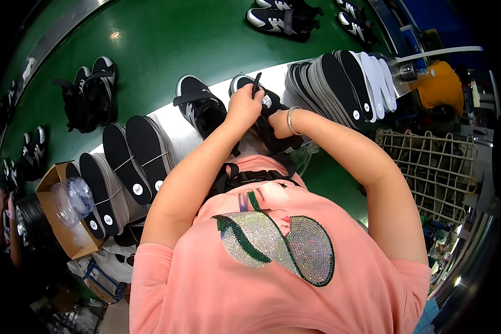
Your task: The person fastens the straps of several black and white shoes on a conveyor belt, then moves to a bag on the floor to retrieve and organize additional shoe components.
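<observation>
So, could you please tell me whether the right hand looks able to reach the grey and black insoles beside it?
Probably yes: the grey and black insoles lie close on its right with nothing visible blocking them, though the right hand is now at the black shoe.

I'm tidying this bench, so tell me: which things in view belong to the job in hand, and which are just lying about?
Likely part of the job:
shoe being handled
matching shoe beside it
insole stacks at both sides

Apparently just lying about:
wire rack
orange item
cardboard box with clear plastic
</observation>
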The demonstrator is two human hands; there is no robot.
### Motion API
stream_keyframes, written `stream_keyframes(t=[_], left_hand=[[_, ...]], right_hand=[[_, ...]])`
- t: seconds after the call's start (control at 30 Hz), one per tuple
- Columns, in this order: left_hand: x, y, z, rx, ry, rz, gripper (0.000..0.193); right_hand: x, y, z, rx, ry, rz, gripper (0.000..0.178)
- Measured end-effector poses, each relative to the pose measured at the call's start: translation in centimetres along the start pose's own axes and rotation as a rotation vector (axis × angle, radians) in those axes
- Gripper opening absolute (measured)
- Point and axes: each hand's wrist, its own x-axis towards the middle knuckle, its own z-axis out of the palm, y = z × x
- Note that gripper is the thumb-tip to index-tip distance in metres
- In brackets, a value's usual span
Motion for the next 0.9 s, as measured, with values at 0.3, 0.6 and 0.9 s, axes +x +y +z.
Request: stream_keyframes(t=[0.3, 0.6, 0.9], left_hand=[[0.3, -1.1, 0.3, 0.117, 0.024, 0.103, 0.023], [-0.2, -0.8, 0.2, 0.254, 0.061, 0.180, 0.021], [-0.2, -1.1, -0.2, 0.114, 0.026, 0.064, 0.020]], right_hand=[[-2.1, -2.1, -0.4, -0.087, 0.143, 0.219, 0.021], [-6.5, -1.7, 1.3, 0.054, 0.113, 0.038, 0.026], [-6.5, -1.6, 3.0, 0.222, 0.403, -0.010, 0.027]])
